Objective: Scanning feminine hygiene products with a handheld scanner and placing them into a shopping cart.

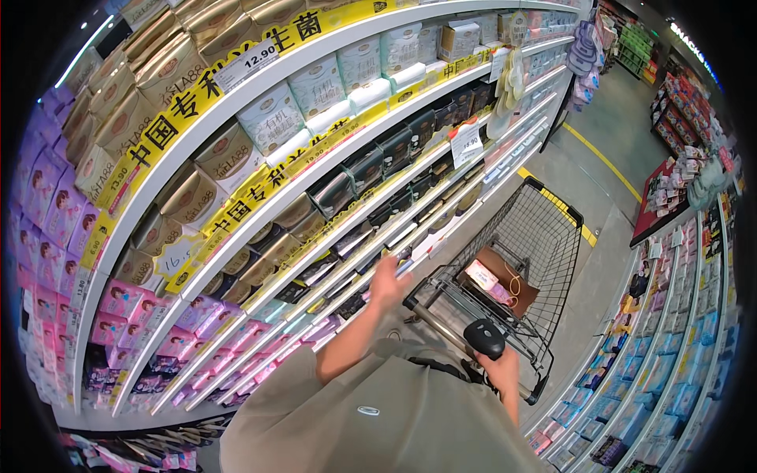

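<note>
A black wire shopping cart (532,248) stands in front of me. My right hand (500,366) is closed around its handlebar (440,325), beside a black rounded fitting (484,339). In the cart lie a brown bag (502,272) with cord handles and a pink and white package (482,275). My left hand (387,284) is raised between the cart's handle and the shelves on the left, slightly blurred, with fingers apart and nothing seen in it. Near it are the lower shelf rows with dark packages (331,192).
Long white shelves (195,124) of packaged goods with yellow strips and price tags run along the left. More stocked shelves (650,355) line the right. Further ahead, a red display stand (650,201) and snack racks (680,106) border the grey floor, which bears yellow lines.
</note>
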`<move>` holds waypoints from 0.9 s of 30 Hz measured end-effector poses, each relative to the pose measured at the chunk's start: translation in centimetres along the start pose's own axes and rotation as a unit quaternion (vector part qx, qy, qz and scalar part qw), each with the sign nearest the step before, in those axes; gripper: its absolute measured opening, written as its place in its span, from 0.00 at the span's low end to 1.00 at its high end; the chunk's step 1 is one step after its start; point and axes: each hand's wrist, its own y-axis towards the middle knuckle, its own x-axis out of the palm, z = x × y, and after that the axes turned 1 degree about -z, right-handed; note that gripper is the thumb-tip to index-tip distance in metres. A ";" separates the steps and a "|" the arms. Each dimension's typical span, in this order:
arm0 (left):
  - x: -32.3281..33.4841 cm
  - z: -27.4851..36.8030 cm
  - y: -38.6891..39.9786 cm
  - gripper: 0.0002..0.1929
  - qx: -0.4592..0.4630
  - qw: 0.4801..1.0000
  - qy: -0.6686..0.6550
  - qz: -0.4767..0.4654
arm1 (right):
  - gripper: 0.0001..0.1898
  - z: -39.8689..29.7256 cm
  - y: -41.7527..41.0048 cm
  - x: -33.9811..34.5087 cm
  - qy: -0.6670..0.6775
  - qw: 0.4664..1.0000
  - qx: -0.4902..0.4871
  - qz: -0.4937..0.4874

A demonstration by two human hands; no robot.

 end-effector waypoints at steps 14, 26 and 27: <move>-24.8 24.0 10.7 0.35 0.163 0.892 0.248 0.342 | 0.17 -1.8 1.0 1.4 -0.003 0.996 -0.087 -0.001; -23.9 22.5 9.0 0.25 0.262 0.796 0.335 0.429 | 0.16 -1.2 0.0 1.6 0.034 0.998 -0.037 0.036; -24.2 22.2 9.1 0.24 0.314 0.757 0.352 0.452 | 0.16 -1.4 0.0 1.7 0.034 0.998 -0.038 0.035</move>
